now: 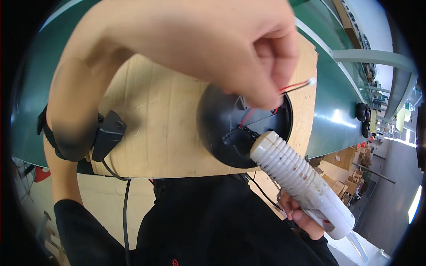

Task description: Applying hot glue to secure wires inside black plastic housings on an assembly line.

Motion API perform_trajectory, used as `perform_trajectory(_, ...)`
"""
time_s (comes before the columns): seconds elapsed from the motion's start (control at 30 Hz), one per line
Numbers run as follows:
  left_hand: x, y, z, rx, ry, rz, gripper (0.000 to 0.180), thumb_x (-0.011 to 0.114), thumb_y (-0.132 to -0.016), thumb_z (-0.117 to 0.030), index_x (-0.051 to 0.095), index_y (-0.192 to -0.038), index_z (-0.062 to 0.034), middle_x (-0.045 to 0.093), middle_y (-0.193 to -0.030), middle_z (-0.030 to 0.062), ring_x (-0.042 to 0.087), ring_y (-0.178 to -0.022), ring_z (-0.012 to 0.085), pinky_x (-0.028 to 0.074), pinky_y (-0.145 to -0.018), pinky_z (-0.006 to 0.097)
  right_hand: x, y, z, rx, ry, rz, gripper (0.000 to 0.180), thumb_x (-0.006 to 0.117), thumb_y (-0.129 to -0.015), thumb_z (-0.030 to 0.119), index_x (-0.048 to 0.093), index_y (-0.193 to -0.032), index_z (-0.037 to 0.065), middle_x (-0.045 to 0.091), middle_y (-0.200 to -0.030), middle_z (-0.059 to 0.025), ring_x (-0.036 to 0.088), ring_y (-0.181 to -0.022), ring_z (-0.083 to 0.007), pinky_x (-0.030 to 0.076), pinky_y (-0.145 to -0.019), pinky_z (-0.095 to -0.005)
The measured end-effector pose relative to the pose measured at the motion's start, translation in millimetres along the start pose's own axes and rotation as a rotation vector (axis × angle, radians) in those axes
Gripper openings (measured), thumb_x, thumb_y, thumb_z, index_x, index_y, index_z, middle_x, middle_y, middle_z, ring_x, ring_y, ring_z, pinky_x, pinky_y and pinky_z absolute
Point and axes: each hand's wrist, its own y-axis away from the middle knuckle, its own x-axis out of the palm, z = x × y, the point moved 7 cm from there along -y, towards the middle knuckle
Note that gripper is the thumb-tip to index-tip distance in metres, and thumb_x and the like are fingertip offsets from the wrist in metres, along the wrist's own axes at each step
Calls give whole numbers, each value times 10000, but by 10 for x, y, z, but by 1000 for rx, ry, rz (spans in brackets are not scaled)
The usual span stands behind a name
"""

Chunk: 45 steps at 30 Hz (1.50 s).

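Observation:
My left hand [248,57] reaches over from the left, its thumb and fingers pinched together on a thin red and black wire pair [294,86]. A small white connector [312,81] at the wire's end sticks out to the right. Below lies a round black bowl-shaped housing [212,126], with red wire and dark parts inside, partly covered by the hand. At the lower right my right hand [308,224] is closed around a stained white hot glue gun [301,177] with a ribbed front. The gun's front end reaches over the housing. A clear glue stick [357,246] protrudes from its back.
A worn cardboard sheet [155,119] lies under the housing on a green bench [335,111]. A black device [109,133] is strapped at my left forearm, its cable [127,213] hanging down. A light metal frame [372,57] stands at right, with cardboard boxes [353,184] on the floor beyond.

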Motion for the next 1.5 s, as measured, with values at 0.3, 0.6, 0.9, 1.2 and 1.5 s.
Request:
perform_trajectory(0.3,37,-129,85,293,228,270,75,807,-814,30,747,-855,9,737,-779,66,713,-701,126,590,-657,242,-9,-128,119,-79,36,-56,204,690,-750,128,676,-897,-12,679,-755,-137,672,-667,-350,513,-619,-372)
perform_trajectory(0.6,33,-145,-5,297,112,266,63,812,-819,4,759,-851,12,732,-754,69,708,-673,132,586,-650,246,-35,-74,38,77,34,-70,206,686,-766,139,687,-899,-18,694,-754,-143,690,-671,-337,523,-626,-359)
perform_trajectory(0.9,-45,-299,33,350,84,64,109,801,-828,-8,694,-820,14,728,-822,53,671,-709,99,544,-655,235,13,-156,140,-13,-32,-61,213,668,-794,112,720,-967,-1,748,-835,-103,743,-759,-262,568,-700,-327)
perform_trajectory(1.2,-68,-376,74,285,148,-40,115,798,-853,-38,705,-898,13,698,-803,15,649,-710,45,510,-660,202,24,-21,15,-180,-67,-28,221,642,-867,129,719,-1047,28,760,-958,-85,750,-884,-232,583,-799,-329)
perform_trajectory(1.5,-36,-401,110,277,151,-35,106,789,-865,-44,709,-908,12,698,-804,12,644,-714,33,493,-647,193,52,-190,-264,-241,-179,38,216,671,-853,117,697,-1011,-28,738,-912,-122,722,-828,-236,571,-755,-343)
